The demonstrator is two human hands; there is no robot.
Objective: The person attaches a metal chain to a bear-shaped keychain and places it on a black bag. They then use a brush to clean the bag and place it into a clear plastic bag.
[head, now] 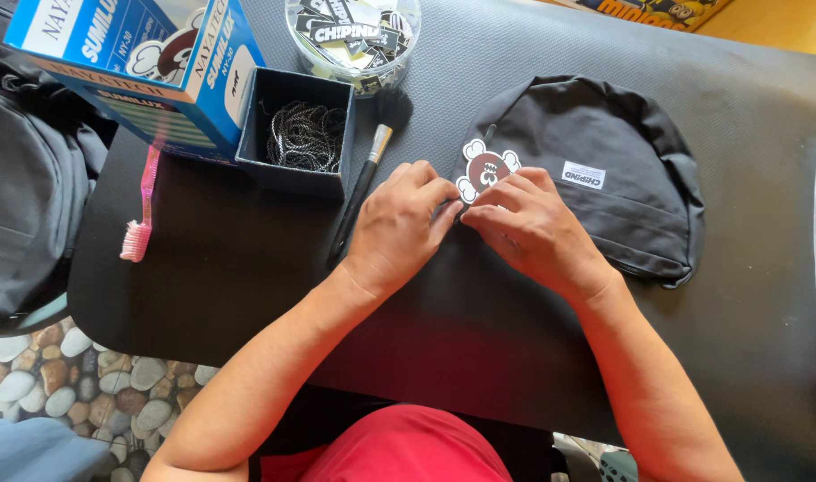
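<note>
Fixing the skull-shaped tag onto the black bag. My left hand and right hand pinch together at its lower edge; next likely needs fine fingertip threading.

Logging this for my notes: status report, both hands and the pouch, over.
Left hand and right hand pinching the cartoon tag at the black pouch. Makeup brush beside left hand, not obstructing.

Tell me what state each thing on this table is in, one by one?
Left hand: fingertips pinched at the tag's lower edge.
Right hand: fingers on the tag and pouch.
Brown-and-white tag: lying on the pouch.
Black pouch: flat, closed.
Small dark box: open, holding chains.
Clear tub: full of labels.
Makeup brush: lying flat.
Pink toothbrush: lying flat.
Blue carton: closed.
</note>
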